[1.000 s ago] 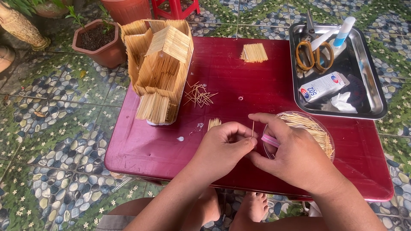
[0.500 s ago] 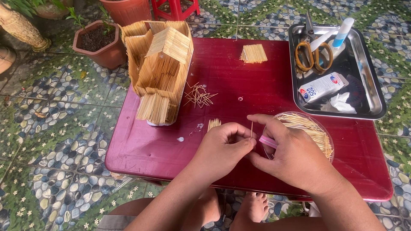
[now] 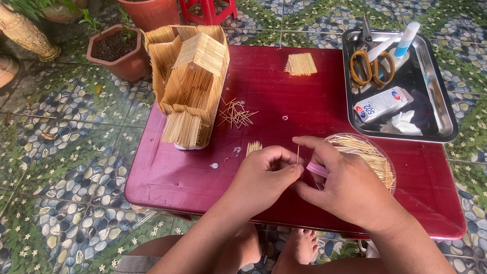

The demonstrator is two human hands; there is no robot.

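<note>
My left hand [image 3: 264, 175] and my right hand [image 3: 347, 185] meet over the front of a dark red table [image 3: 167, 177]. Between their fingertips stands a single thin toothpick [image 3: 298, 153], pinched upright by the left fingers. My right hand also holds a small pink tool [image 3: 317, 169] against the stick. Just behind the right hand sits a clear round dish of toothpicks [image 3: 368, 155]. A small glued row of toothpicks [image 3: 253, 147] lies beside the left hand.
A toothpick house model [image 3: 190, 81] stands at the table's left. Loose toothpicks [image 3: 236, 112] and a flat toothpick panel [image 3: 301, 64] lie behind. A metal tray [image 3: 439, 109] at right holds scissors [image 3: 373, 63], glue and tissue. Plant pots [image 3: 116, 53] stand on the tiled floor.
Both hands stay in place at the table front; the fingers shift slightly around the upright toothpick.
</note>
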